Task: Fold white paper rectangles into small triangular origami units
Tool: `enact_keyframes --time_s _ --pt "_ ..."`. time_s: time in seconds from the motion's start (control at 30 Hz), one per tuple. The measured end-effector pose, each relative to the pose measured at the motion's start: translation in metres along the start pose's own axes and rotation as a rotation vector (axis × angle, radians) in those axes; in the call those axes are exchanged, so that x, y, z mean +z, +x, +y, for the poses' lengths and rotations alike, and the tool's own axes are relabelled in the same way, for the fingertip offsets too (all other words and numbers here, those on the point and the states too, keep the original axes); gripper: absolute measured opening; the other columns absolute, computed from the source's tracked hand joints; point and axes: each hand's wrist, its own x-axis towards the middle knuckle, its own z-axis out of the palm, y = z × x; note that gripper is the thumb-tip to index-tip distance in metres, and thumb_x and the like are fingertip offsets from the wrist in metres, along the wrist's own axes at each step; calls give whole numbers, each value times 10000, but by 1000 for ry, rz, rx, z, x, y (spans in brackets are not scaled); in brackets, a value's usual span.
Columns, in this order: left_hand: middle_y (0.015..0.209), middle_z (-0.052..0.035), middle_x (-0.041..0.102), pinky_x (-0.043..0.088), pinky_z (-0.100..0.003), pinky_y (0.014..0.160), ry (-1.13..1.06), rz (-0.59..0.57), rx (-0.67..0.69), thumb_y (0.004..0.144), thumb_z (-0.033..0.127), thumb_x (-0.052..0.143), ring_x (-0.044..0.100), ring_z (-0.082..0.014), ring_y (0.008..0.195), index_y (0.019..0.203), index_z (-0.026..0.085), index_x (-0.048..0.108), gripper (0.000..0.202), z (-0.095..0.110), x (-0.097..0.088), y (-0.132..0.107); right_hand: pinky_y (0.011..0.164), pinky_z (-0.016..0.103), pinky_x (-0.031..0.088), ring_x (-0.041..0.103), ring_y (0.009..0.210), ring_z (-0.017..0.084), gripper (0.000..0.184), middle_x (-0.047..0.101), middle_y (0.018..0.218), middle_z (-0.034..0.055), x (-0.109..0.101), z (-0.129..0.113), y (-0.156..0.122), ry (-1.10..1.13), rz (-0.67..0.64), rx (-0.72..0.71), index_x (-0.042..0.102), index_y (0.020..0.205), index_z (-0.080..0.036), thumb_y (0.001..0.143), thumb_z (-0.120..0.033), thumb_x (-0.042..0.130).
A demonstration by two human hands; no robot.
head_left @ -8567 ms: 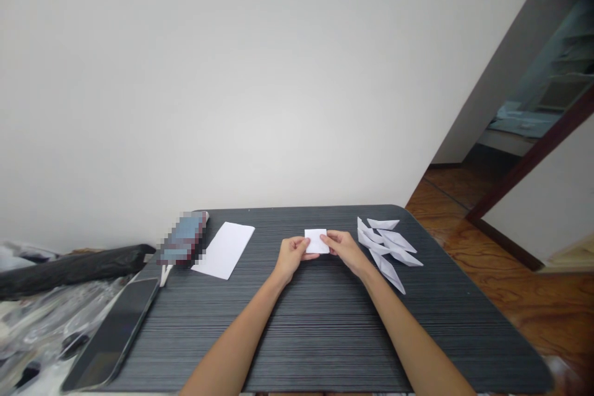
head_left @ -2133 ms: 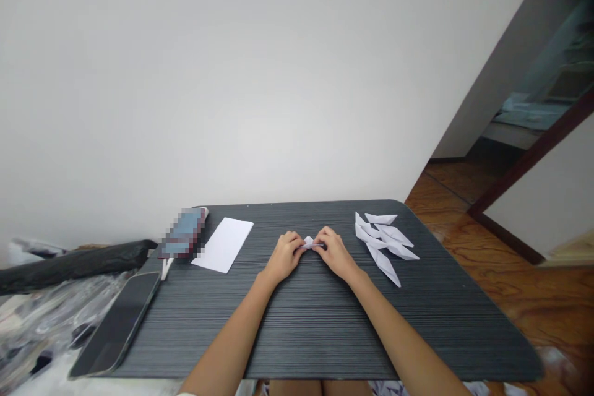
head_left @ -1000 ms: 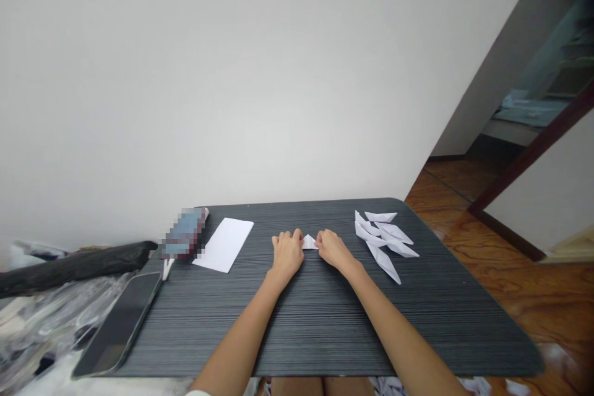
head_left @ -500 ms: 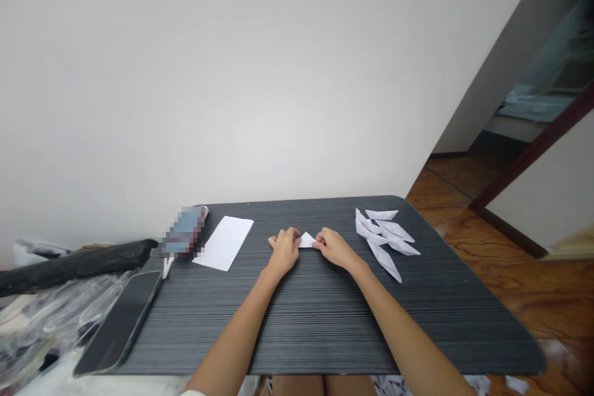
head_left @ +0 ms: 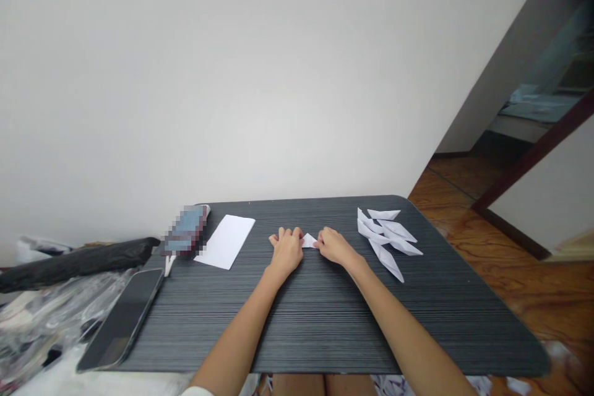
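Observation:
A small piece of folded white paper (head_left: pixel 309 241) lies on the dark table in front of me, its top coming to a point. My left hand (head_left: pixel 288 247) is closed on its left side, the fingers bent and pressing down. On the right side, my right hand (head_left: pixel 333 244) pinches the paper with curled fingers. Both hands cover its ends, so only the peaked middle shows. Right of my hands lies a group of several folded white paper pieces (head_left: pixel 387 232), long and pointed. To the left sits a flat stack of white paper (head_left: pixel 226 241).
A black smartphone (head_left: pixel 121 320) lies at the table's left front edge. Behind it is a pixelated device (head_left: pixel 185 230) with a white cable. Plastic-wrapped goods (head_left: pixel 51 309) and a long black roll (head_left: pixel 78 261) lie left of the table (head_left: pixel 325 328). A white wall (head_left: pixel 278 74) rises behind.
The fingers of both hands have curled in slightly over the folded paper, and less of it shows between them. The whole view has shifted a little.

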Motion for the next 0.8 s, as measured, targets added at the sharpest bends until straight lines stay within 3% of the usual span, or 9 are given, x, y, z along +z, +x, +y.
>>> enact_keyframes --time_s 0.27,0.37,0.5,0.67,0.8 --pt "885 -79 491 260 -438 749 64 -12 5 829 238 323 361 -250 914 974 237 479 213 1 -5 -2 664 284 380 571 875 255 170 611 912 152 -8 -6 7 -4 -85 80 581 829 -124 743 -248 504" --pt "945 -67 451 276 -403 756 26 13 103 820 171 339 362 -224 918 987 261 497 247 1 -7 -3 650 287 377 573 859 259 164 613 882 154 -6 -4 9 2 -101 90 573 808 -125 732 -260 519" --pt "944 -60 467 306 -327 740 -35 13 349 792 54 322 379 -190 927 863 201 560 289 1 -8 -4 650 267 357 557 854 222 224 580 913 127 -1 0 5 52 -13 75 498 918 -137 734 -261 529" --pt "910 -66 488 326 -311 716 -71 8 411 809 155 368 405 -192 906 888 180 578 226 0 -16 -11 644 239 315 532 782 159 130 538 827 44 5 4 -2 87 85 21 475 833 -186 749 -272 521" --pt "913 -61 491 332 -301 697 -31 12 444 821 240 392 428 -189 883 940 187 557 211 -1 -17 -13 646 246 292 510 758 150 71 529 782 28 9 6 -5 64 171 9 488 761 -183 762 -254 498"
